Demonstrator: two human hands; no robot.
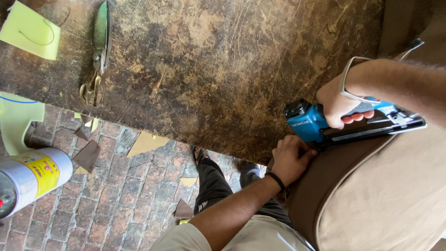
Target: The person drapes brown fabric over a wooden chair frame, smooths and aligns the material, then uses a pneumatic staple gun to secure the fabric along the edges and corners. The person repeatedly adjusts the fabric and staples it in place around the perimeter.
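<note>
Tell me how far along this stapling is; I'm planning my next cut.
Done: brown fabric already lies folded over the tan cushion. In hand: the right hand grips the blue staple gun with its nose at the fabric edge, which the left hand pinches. Left: how much edge remains unfastened is out of view.

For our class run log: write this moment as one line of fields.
right hand: grips blue staple gun | left hand: pinches brown fabric | table: shears
</note>
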